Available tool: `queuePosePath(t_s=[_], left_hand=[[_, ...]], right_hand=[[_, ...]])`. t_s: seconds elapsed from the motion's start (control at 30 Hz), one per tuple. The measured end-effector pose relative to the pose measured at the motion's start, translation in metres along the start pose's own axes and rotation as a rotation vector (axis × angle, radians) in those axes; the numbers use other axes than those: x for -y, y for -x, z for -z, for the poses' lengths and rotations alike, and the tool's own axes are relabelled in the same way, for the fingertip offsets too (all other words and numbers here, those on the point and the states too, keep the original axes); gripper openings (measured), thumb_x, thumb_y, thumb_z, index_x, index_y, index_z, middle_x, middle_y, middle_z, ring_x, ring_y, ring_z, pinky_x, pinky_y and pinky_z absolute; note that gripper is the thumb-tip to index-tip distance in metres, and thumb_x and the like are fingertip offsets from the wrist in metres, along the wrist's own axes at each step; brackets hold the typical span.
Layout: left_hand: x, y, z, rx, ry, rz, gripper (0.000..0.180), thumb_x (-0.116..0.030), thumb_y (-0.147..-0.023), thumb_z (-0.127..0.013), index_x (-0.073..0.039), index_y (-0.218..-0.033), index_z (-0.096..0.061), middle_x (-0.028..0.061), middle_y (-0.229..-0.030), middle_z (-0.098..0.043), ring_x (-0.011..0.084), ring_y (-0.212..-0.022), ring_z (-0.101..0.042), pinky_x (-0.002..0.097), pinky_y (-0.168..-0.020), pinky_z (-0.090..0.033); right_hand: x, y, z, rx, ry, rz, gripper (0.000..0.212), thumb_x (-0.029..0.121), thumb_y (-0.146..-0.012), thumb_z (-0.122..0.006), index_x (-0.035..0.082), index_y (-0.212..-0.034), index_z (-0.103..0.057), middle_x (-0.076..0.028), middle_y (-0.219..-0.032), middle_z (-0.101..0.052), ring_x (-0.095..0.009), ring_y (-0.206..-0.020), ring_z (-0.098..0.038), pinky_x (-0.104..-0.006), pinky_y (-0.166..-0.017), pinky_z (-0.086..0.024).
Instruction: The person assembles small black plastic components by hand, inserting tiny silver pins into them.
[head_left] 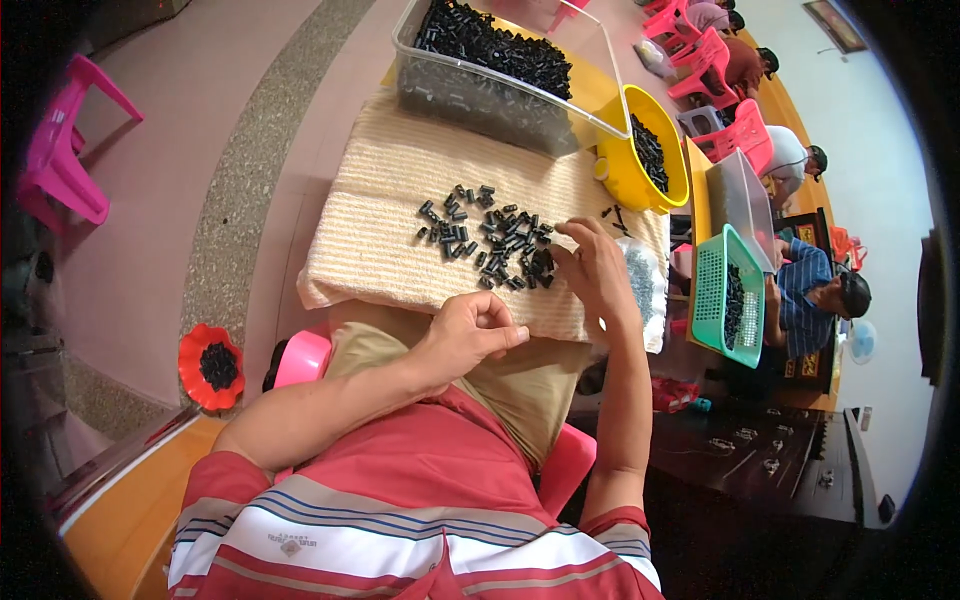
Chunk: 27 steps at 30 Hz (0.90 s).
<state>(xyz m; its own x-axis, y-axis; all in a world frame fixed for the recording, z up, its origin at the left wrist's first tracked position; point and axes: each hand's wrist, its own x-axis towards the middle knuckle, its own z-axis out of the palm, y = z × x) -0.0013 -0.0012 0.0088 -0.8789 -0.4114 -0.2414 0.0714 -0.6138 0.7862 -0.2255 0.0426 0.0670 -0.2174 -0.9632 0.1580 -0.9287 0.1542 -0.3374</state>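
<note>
Dozens of small black pieces lay in a loose heap near the middle of the towel-covered worktop, whose cream cloth had narrow stripes. The left hand was held at the near edge of the cloth, just below the heap, with thumb and forefinger brought together in a pinch; whether a piece sat between them could not be told. The right hand was at the heap's right side, fingers loosely bent and fingertips close to the outermost pieces; whether it grasped one could not be told either.

Beyond the heap, a clear plastic bin held a great many more black pieces. Right of the bin, a yellow tub contained others, and a few slim black bits lay on the cloth in front of the tub. A pale plastic bag was just beside the right hand.

Well to the left, an orange-red bowl with a wavy rim held black pieces. Off to the right, a green basket held more, near a person in a blue striped shirt.
</note>
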Motion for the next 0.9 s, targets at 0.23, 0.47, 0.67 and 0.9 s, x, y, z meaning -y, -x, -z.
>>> queuePosePath(t_s=[0.23, 0.47, 0.67, 0.9], left_hand=[[0.004, -0.001, 0.003, 0.002, 0.023, -0.011, 0.016, -0.013, -0.088, -0.074, -0.007, -0.087, -0.059, 0.0005, -0.078, -0.064, 0.0059, -0.068, -0.058, 0.0209, -0.062, -0.047], [0.002, -0.002, 0.002, -0.002, 0.013, -0.015, 0.015, -0.013, -0.088, -0.073, -0.007, -0.086, -0.059, -0.0007, -0.075, -0.062, 0.0053, -0.066, -0.056, 0.0204, -0.059, -0.044], [0.002, -0.001, 0.002, -0.01, 0.019, -0.022, 0.016, -0.013, -0.088, -0.073, -0.007, -0.086, -0.058, -0.0006, -0.075, -0.062, 0.0053, -0.065, -0.056, 0.0207, -0.058, -0.044], [0.007, -0.004, 0.005, -0.017, 0.018, -0.044, 0.016, -0.013, -0.089, -0.073, -0.007, -0.089, -0.058, 0.0003, -0.079, -0.063, 0.0058, -0.067, -0.056, 0.0208, -0.06, -0.046]], right_hand=[[-0.008, -0.02, -0.015, 0.122, 0.092, -0.051, 0.029, 0.017, -0.086, -0.069, 0.002, -0.11, -0.067, -0.015, -0.11, -0.065, -0.035, -0.099, -0.063, -0.0409, -0.087, -0.049], [-0.014, -0.024, -0.02, 0.167, 0.047, -0.058, 0.022, 0.02, -0.085, -0.068, 0.004, -0.1, -0.069, -0.016, -0.096, -0.068, -0.037, -0.094, -0.065, -0.044, -0.081, -0.05], [-0.01, -0.015, -0.021, 0.082, -0.028, -0.059, 0.021, 0.016, -0.083, -0.071, 0.002, -0.098, -0.068, -0.017, -0.091, -0.069, -0.037, -0.09, -0.065, -0.0443, -0.079, -0.05], [0.018, 0.015, -0.015, -0.029, -0.246, -0.1, 0.022, 0.012, -0.083, -0.075, 0.002, -0.101, -0.067, -0.013, -0.084, -0.067, -0.025, -0.071, -0.065, -0.0344, -0.065, -0.05]])
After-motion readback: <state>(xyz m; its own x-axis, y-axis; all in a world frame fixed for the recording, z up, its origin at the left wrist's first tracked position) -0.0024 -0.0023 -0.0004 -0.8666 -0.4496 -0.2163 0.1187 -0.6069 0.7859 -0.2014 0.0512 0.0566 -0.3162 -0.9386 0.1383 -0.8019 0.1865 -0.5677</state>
